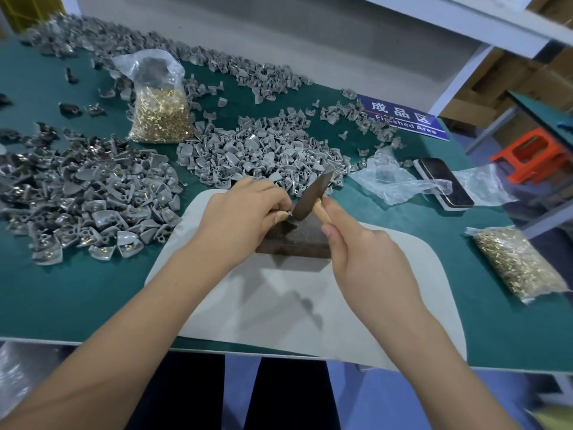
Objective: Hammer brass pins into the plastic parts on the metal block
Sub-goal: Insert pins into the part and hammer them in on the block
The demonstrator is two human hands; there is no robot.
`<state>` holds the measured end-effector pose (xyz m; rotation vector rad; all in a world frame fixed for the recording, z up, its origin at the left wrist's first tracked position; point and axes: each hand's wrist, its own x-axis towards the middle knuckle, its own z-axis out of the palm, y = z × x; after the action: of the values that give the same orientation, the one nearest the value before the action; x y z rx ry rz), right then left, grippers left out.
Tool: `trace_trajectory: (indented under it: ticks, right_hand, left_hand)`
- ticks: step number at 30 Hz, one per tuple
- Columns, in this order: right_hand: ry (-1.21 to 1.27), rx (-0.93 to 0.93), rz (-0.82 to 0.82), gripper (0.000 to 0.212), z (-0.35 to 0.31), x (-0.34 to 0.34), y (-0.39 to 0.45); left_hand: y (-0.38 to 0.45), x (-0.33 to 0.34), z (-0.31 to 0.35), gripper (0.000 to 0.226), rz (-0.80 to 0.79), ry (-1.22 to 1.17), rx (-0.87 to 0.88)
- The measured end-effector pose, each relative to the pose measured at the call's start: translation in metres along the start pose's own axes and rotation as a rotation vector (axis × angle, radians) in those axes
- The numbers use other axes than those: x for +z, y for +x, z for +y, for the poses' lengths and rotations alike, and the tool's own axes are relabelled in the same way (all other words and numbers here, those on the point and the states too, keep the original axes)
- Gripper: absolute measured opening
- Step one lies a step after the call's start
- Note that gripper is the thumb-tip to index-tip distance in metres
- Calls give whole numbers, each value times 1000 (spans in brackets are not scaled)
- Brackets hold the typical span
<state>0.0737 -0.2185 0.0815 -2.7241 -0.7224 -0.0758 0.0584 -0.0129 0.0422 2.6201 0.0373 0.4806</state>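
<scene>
A dark rusty metal block [297, 240] lies on a pale grey mat [279, 305] at the table's middle. My left hand [242, 212] rests on the block's left end and pinches a small grey plastic part [288, 215] there; the part is mostly hidden by my fingers. My right hand [362, 252] grips the wooden handle of a small hammer [313, 193], whose dark head slants down with its lower end just above the part. No brass pin is plainly visible at the part.
Piles of grey plastic parts [257, 153] lie behind the block, and others with brass pins [93, 200] to the left. A bag of brass pins [159, 116] stands at the back, another bag [517, 262] at right. A phone [443, 181], crumpled plastic [397, 181], blue sign [403, 116].
</scene>
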Motion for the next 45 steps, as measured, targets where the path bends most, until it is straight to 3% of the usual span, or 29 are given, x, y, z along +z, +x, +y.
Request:
trace_trajectory:
  ticks: [7, 15, 17, 20, 25, 29, 33, 34, 37, 42, 45]
  right_hand:
    - [104, 8, 15, 39, 6, -11, 7]
    - [206, -5, 418, 40, 2, -5, 3]
    - [165, -30, 359, 41, 0, 3, -3]
    - [146, 8, 119, 40, 3, 10, -7]
    - [276, 82, 295, 38, 9, 10, -6]
    - [132, 7, 144, 40, 8, 6, -6]
    - [181, -32, 384, 40, 6, 2, -8]
    - [191, -36, 371, 41, 4, 4, -8]
    - [140, 8, 124, 42, 6, 7, -5]
    - [230, 8, 333, 41, 6, 6, -5]
    - [150, -31, 199, 39, 2, 9, -6]
  left_hand:
    - [2, -4, 3, 13, -14, 23, -19]
    - [2, -5, 3, 16, 10, 30, -37]
    - [2, -5, 3, 16, 8, 42, -31]
    - [3, -6, 2, 16, 20, 64, -16]
    - [3, -5, 4, 16, 9, 60, -20]
    - [2, -5, 4, 15, 32, 68, -17]
    - [0, -6, 5, 15, 32, 46, -14]
    - [0, -6, 5, 15, 31, 49, -16]
    - [0, -6, 5, 16, 30, 63, -14]
    - [2, -5, 4, 16, 9, 39, -19]
    - [2, -5, 4, 14, 17, 50, -22]
